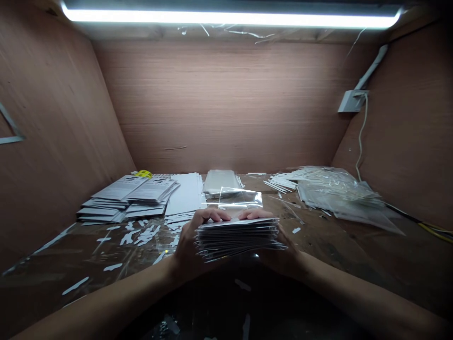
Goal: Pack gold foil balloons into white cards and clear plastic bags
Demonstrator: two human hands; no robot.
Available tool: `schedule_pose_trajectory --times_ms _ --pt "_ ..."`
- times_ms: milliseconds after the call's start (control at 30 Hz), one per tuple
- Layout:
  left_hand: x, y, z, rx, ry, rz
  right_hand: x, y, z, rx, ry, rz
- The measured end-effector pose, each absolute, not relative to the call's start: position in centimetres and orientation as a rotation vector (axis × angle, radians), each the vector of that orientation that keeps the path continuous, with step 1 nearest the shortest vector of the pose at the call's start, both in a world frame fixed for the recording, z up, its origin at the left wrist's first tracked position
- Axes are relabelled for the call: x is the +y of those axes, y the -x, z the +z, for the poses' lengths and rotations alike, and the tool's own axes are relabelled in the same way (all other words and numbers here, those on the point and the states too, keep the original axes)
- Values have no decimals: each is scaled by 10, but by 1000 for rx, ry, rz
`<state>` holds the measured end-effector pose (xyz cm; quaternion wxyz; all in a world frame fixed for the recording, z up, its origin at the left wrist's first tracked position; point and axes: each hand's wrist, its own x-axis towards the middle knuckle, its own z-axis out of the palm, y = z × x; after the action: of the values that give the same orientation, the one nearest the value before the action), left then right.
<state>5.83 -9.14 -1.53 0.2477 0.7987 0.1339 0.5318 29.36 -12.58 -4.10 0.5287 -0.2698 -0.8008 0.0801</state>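
Wooden walls (230,104) box in a dark counter (368,269), a bright lamp (230,18) blazing overhead, and here, front and centre, the left hand (187,243) and right hand (287,255) curl around opposite ends of a card stack (237,240), gripping it between them! White scraps (112,267) lie scattered to its left.

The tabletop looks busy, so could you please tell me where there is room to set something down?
The widest bare tabletop lies between the plastic heap and the right forearm; a smaller patch sits between the translucent stack and white strips. The left is crowded with card stacks, paper sheets and scraps.
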Motion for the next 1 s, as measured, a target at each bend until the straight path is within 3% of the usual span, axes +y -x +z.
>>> schedule_pose_trajectory --times_ms 1000 --pt "-95 -63 -11 357 -2443 1585 -114 -304 -69 -1864 750 288"
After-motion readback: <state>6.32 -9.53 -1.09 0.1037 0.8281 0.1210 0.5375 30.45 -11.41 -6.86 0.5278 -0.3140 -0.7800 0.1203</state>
